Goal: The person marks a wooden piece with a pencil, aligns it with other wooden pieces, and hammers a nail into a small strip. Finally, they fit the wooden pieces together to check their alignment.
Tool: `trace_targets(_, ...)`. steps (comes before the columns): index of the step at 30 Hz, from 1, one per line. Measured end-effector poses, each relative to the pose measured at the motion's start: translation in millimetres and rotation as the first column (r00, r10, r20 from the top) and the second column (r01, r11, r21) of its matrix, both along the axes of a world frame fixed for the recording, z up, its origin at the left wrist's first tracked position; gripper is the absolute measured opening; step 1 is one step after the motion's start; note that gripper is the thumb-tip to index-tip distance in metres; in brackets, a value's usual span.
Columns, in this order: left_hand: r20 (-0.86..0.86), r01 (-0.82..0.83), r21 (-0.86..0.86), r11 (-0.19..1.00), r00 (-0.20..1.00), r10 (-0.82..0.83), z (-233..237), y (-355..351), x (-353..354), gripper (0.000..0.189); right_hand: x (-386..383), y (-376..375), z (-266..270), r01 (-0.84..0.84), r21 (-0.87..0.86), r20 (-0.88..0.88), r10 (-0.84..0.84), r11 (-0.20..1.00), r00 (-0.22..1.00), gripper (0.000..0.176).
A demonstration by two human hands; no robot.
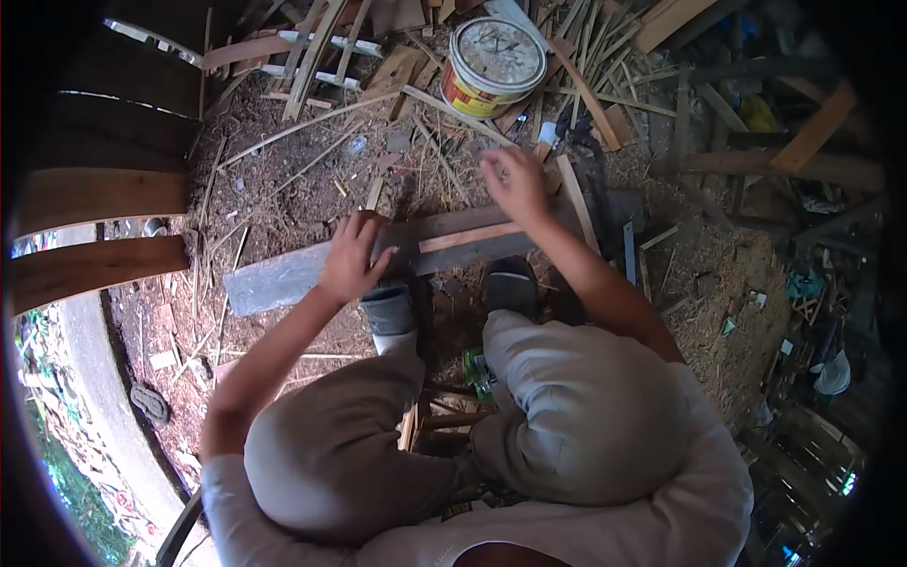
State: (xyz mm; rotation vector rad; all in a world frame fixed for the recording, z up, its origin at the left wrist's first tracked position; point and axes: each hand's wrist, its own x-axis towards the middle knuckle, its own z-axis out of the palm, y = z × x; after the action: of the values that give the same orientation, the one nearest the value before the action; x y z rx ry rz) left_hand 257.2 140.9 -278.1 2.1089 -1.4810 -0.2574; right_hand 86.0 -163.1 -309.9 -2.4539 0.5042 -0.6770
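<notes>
A wide grey board (283,279) lies on the ground across the front of my feet. On its right part rests a narrow light-brown strip of wood (470,236). My left hand (354,253) is over the board's middle, fingers apart and holding nothing. Beyond the board, to the right, my right hand (513,184) is raised with its fingers curled and somewhat blurred; whether anything small is between them cannot be made out. A thin upright-lying stick (578,203) crosses the board's right end, near a metal ruler-like strip (630,252).
A lidded paint bucket (498,59) stands at the top among scattered wood strips. Dark planks (104,197) jut in from the left. A sandal-like object (149,403) lies at lower left. More timber (812,170) is piled at right. My knees are close below the hands.
</notes>
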Motion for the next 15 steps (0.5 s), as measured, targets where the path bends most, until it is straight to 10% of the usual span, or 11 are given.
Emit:
trace_targets(4, -0.029, 0.347, 0.065, 0.935, 0.938, -0.346, 30, -47, 30, 0.038, 55, -81, 31, 0.173, -0.056, 0.168, -0.162, 0.983, 0.973, 0.014)
trace_targets(15, -0.230, 0.048, -0.252, 0.967, 0.967, -0.108, 5, -142, -9, 0.021, 128, -144, 23, 0.241, -0.366, 0.019, -0.252, 0.899, 0.968, 0.011)
